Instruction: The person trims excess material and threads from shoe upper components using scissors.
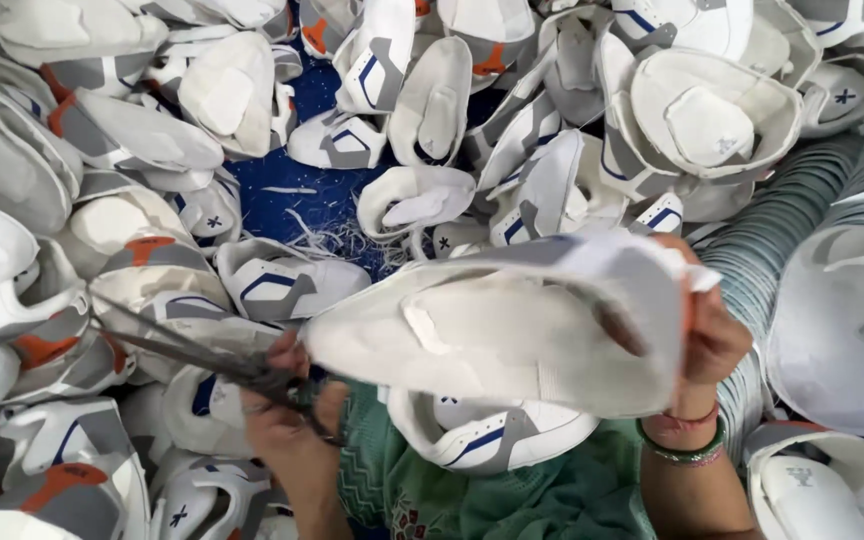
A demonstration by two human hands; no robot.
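2 hands busy: left hand point(287, 395) grips scissors point(187, 350), right hand point(707, 335) grips white shoe upper point(512, 330).

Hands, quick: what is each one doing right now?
Left hand: closed on grey metal scissors.
Right hand: closed, gripping the white fabric shoe upper by its edge.

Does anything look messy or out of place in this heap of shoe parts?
Mostly it is one jumbled heap of white shoe uppers. One thing stands out: a tuft of loose thread trimmings lies on the blue sheet in the gap between them. The left hand holds scissors; the right hand holds an upper.
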